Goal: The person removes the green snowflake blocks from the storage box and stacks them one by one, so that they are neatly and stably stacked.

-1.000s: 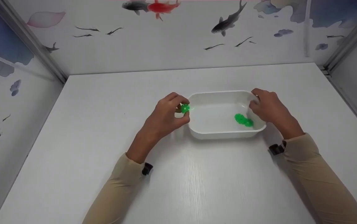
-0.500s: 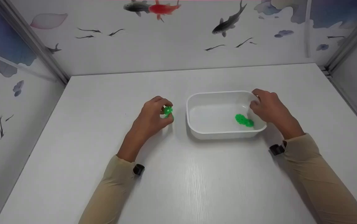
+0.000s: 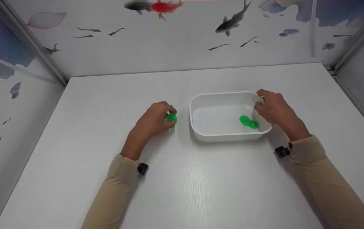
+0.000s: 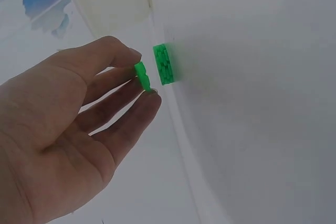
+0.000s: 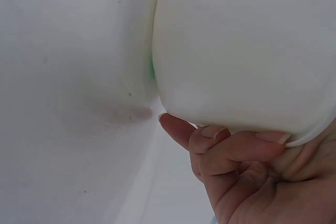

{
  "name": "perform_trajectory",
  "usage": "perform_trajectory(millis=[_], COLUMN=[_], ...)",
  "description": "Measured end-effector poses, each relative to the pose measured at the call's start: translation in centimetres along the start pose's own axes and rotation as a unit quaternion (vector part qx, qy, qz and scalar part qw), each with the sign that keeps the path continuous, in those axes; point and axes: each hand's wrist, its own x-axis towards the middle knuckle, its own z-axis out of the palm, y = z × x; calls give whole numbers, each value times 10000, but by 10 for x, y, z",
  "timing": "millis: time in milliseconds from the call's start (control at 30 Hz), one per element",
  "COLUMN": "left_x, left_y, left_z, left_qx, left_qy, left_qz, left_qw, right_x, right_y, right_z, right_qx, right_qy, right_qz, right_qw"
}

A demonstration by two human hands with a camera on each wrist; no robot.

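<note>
In the left wrist view, my left hand (image 4: 79, 114) pinches a thin green notched plastic disc (image 4: 142, 77) between thumb and fingertips. Just beyond it, a small stack of green discs (image 4: 163, 64) sits on the white surface, with a narrow gap to the held disc. The head view shows this left hand (image 3: 153, 119) low over the table, left of a white rectangular tub (image 3: 218, 138); green (image 3: 171, 118) shows at its fingertips. My right hand (image 3: 272, 108) grips the tub's right end, fingers curled at the rim. Green discs (image 3: 248, 122) lie inside the tub, towards its right front corner.
The white table (image 3: 182, 184) extends around the tub. A back wall (image 3: 182, 41) with painted fish rises behind it, and side panels (image 3: 13, 127) stand left and right. Dark wrist cameras (image 3: 143, 168) sit at both cuffs.
My left hand has moved left, away from the tub's left end, and then lowered towards the table. My right hand and the tub have stayed in place.
</note>
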Motion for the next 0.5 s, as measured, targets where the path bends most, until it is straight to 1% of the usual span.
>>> perform_trajectory(millis=[300, 433, 500], left_x=[2, 2, 1], left_y=[2, 2, 2], left_z=[2, 3, 2], left_qx=[128, 198, 252], left_qy=[-142, -195, -271], left_qz=[-169, -195, -269], left_qw=[9997, 9994, 9990], right_x=[0, 0, -1], right_y=[1, 0, 0], right_z=[0, 0, 0], right_qx=[14, -78, -111], right_qy=[-27, 35, 58], right_qz=[18, -52, -77], right_qw=[10000, 9999, 9999])
